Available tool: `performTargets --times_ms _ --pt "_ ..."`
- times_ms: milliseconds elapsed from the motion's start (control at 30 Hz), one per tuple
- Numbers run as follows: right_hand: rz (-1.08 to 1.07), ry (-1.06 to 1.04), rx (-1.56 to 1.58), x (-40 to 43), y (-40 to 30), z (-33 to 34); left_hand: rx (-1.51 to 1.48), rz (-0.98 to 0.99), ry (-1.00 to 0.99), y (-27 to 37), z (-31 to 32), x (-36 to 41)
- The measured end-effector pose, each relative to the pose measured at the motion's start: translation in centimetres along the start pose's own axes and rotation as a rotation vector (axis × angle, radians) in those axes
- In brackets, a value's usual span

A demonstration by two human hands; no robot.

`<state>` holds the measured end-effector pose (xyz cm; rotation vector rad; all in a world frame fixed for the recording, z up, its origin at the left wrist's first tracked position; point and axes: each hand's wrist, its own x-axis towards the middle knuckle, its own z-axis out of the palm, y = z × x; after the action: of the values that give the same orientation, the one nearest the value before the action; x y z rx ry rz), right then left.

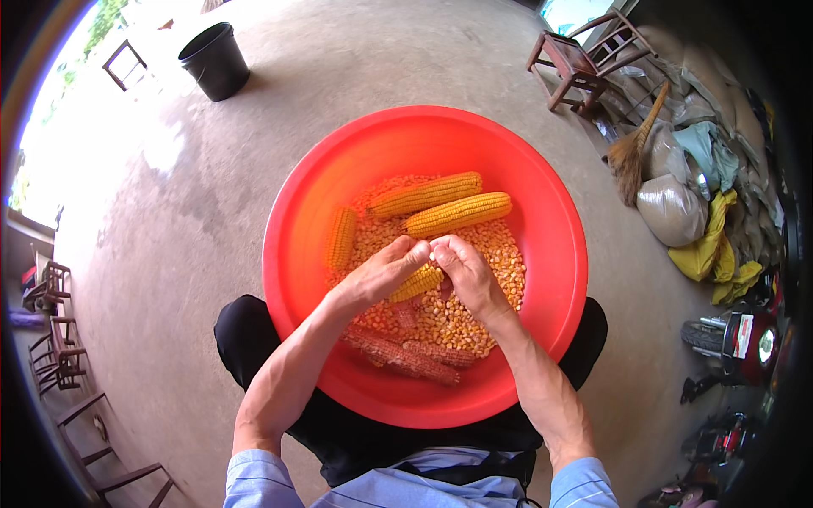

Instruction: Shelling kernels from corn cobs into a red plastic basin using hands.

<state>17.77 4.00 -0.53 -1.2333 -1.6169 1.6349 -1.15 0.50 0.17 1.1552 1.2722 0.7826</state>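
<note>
My left hand [395, 261] and my right hand [467, 270] meet at the fingertips above a large red plastic basin [552, 254]. A small pale bit [433, 256] shows between the thumbs; I cannot tell what it is. Most fingers are curled under and hidden, so any grip on a cob is unclear. Just below the hands shows a yellow corn cob [416, 284], partly covered by the left one. Two full yellow ears, an upper ear [429, 193] and a lower ear [460, 213], lie beyond the hands. Another ear [341, 238] leans at the left. Loose kernels [467, 324] cover the bottom.
Stripped reddish cobs [406, 355] lie at the basin's near side. The basin sits between my knees. A black bucket [216, 62] stands far left on the concrete floor. Rightward are a wooden chair [568, 60], a straw broom [635, 152], stuffed sacks [673, 209] and a motorcycle [740, 343].
</note>
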Motion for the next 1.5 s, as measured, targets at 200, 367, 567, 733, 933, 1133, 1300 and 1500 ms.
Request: performTargets --times_ms 200,367,567,733,933,1133,1300,1500 --pt "0.108 -0.088 0.295 -0.1 -1.0 -1.0 0.136 -0.068 -0.157 0.1 -0.7 0.7" --pt "0.037 -0.113 0.268 -0.5 -1.8 -1.0 0.108 0.039 -0.127 -0.7 -1.1 0.8" --pt "0.001 -0.135 0.226 -0.5 -1.7 -1.0 0.044 -0.014 -0.138 0.0 -0.9 0.7" --pt "-0.016 -0.119 0.193 -0.5 -1.4 -0.7 0.093 -0.019 -0.131 0.4 -0.8 0.6" --pt "0.005 0.011 0.094 -0.1 -0.6 0.1 0.333 0.099 -0.054 0.6 0.1 0.3" --pt "0.04 -0.027 0.148 -0.1 -1.3 -0.4 0.303 0.068 -0.015 0.5 0.0 0.7" --pt "-0.017 -0.145 0.248 -0.4 -2.1 -1.1 0.262 0.115 0.044 -0.4 0.1 0.9" --pt "-0.004 -0.216 0.223 -0.7 -2.4 -1.2 0.331 0.116 0.021 -0.2 -0.1 0.7"
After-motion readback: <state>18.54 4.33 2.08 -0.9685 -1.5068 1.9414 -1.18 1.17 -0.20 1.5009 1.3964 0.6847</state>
